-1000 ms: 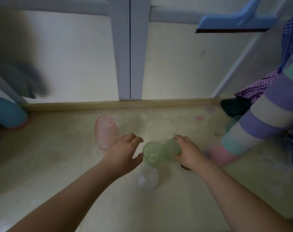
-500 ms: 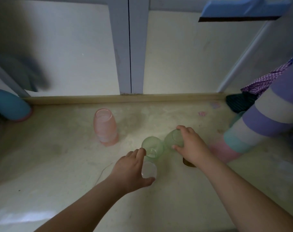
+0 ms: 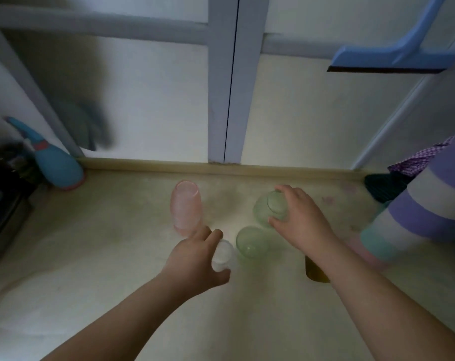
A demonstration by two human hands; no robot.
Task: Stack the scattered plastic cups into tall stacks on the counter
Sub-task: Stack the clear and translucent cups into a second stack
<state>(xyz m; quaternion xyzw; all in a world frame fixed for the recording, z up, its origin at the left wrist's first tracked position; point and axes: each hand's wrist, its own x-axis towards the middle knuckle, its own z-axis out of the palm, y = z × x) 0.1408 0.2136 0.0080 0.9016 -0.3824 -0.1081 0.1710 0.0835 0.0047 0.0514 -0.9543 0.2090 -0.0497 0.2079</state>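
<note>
On the pale counter (image 3: pixel 96 256) stands a pink cup (image 3: pixel 186 207), upside down, left of centre. My left hand (image 3: pixel 195 259) is closed around a clear cup (image 3: pixel 223 254) just in front of the pink one. A green cup (image 3: pixel 251 242) stands upright beside the clear cup. My right hand (image 3: pixel 302 220) grips a second green cup (image 3: pixel 270 208), tilted and held a little behind the first. A yellow-brown cup (image 3: pixel 315 272) is partly hidden under my right forearm.
A blue bottle (image 3: pixel 56 165) leans at the back left beside dark objects (image 3: pixel 5 194). A striped purple, white and teal roll (image 3: pixel 416 212) and checked cloth (image 3: pixel 416 160) crowd the right side. A blue scraper (image 3: pixel 393 56) hangs above. A raised ledge (image 3: pixel 221 168) borders the wall.
My left hand moved from beside the pink cup down onto the clear cup and closed on it. My right hand lifted its green cup up and away from the other green cup.
</note>
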